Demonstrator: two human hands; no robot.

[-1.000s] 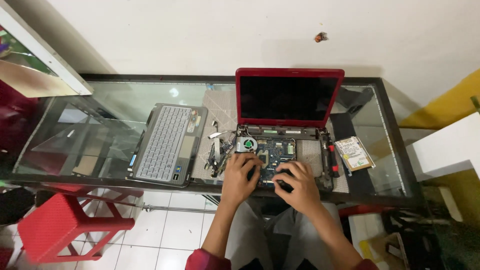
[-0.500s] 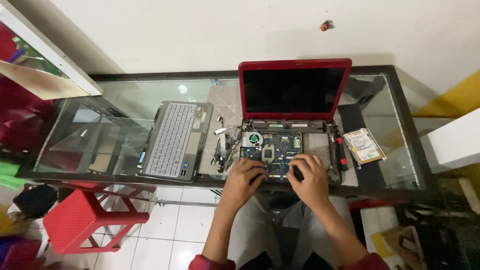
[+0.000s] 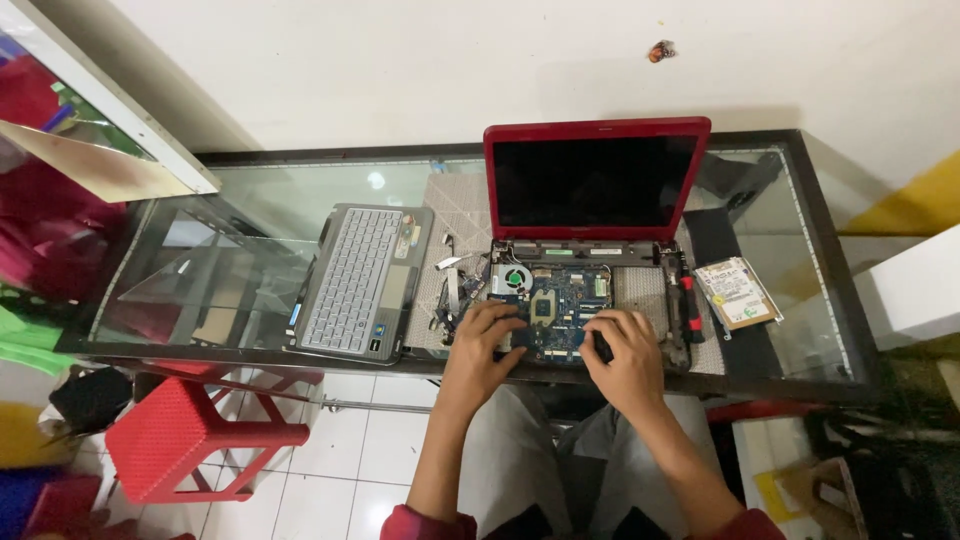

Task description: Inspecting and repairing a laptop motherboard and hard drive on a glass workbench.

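Blue motherboard (image 3: 562,305) under both hands' fingers (image 3: 500,318).

Single view, head-worn, looking steeply down from above and slightly forward toward the white wall (image 3: 420,60). Far enough up to take in the whole glass table (image 3: 250,200) from edge to edge, plus tiled floor (image 3: 370,450) and a red stool (image 3: 190,440) below. Laptop (image 3: 590,250) near centre, screen upright, facing the camera. Both hands (image 3: 485,340) low in frame, forearms entering from the bottom edge, knees beneath. No second view to share with.
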